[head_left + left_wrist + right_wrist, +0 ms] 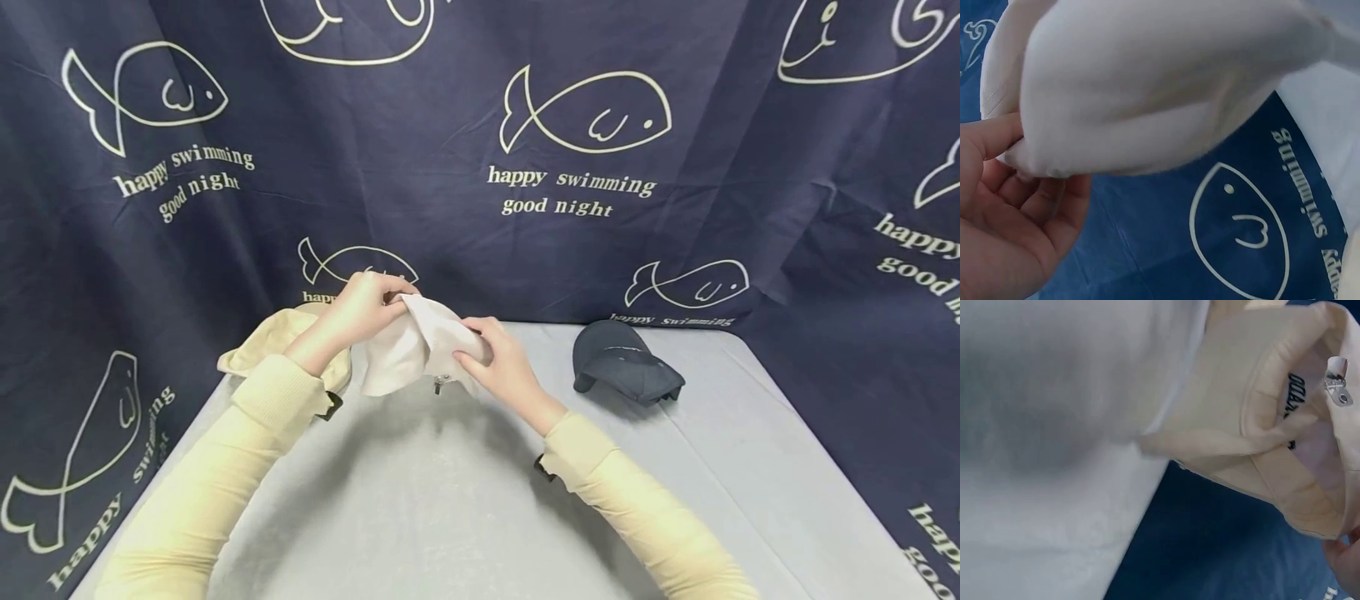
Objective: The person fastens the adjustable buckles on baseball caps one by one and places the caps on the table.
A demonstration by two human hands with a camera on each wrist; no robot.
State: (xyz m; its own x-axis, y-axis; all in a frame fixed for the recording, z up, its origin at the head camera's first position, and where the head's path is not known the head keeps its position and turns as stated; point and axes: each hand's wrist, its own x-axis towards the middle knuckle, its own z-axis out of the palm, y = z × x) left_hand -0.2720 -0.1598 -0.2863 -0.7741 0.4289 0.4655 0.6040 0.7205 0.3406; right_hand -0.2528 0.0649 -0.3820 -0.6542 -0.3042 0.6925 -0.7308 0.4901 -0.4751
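Observation:
Both hands hold an off-white cap (420, 346) in the air above the back of the table. My left hand (363, 307) pinches its upper left edge between thumb and fingers, seen closer in the left wrist view, where the pale cap (1141, 94) hides some fingertips. On the other side, my right hand (506, 367) grips the cap's right edge, thumb in front. The right wrist view shows the inside of the cap (1304, 500), with dark lettering and a metal strap buckle (1337, 387); only a little of the right hand (1347, 565) appears there.
A cream cap (262, 343) lies at the back left, partly behind the left forearm. At the back right sits a dark navy cap (626, 362). A grey-white cloth covers the table (450, 500). Navy curtains (450, 167) with fish drawings hang behind and at both sides.

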